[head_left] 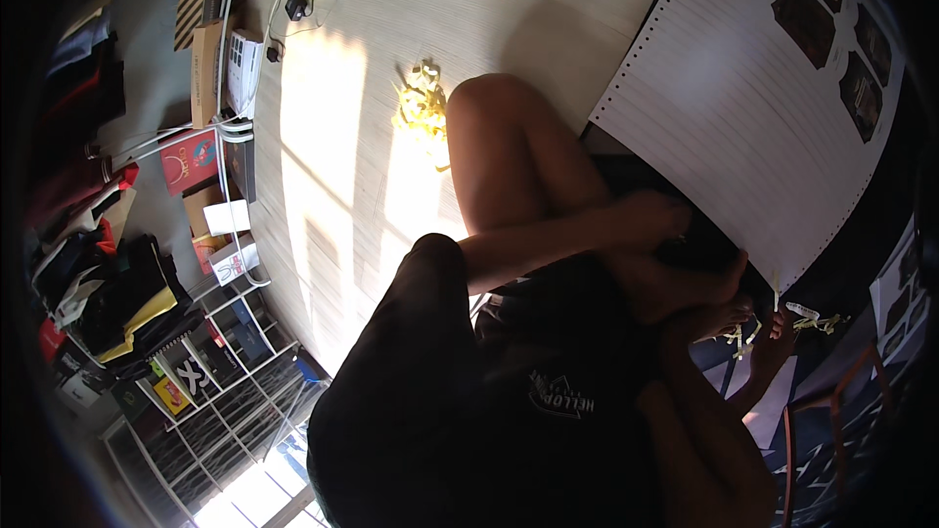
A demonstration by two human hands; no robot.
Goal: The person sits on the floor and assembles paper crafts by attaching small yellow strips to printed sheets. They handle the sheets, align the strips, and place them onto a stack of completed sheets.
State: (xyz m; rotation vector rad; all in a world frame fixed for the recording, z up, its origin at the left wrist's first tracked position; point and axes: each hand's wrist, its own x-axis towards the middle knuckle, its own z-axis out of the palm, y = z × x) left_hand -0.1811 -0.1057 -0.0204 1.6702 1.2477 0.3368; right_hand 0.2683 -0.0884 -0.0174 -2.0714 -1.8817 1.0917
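My left hand (pixel 660 216) is at the end of an arm crossing over my bent leg, close to the black surface beside a large lined white sheet (pixel 675 103). Its fingers look curled in shadow, and anything inside them is hidden. At the lower right, my right hand (pixel 775 334) pinches a thin pale yellow strip (pixel 778 286) that sticks up near the sheet's bottom corner. More yellow strips (pixel 822 324) lie around that hand, next to my bare foot (pixel 719 319). Dark printed label shapes (pixel 804 22) show at the sheet's far end.
A heap of curled yellow strips (pixel 421 106) lies on the sunlit floor (pixel 323 127) past my knee. Wire shelving (pixel 210 362) with boxes and folded clothes (pixel 137 303) runs along the left. A power adapter (pixel 296 6) with cables sits at the top. A reddish-brown frame (pixel 837 420) stands at lower right.
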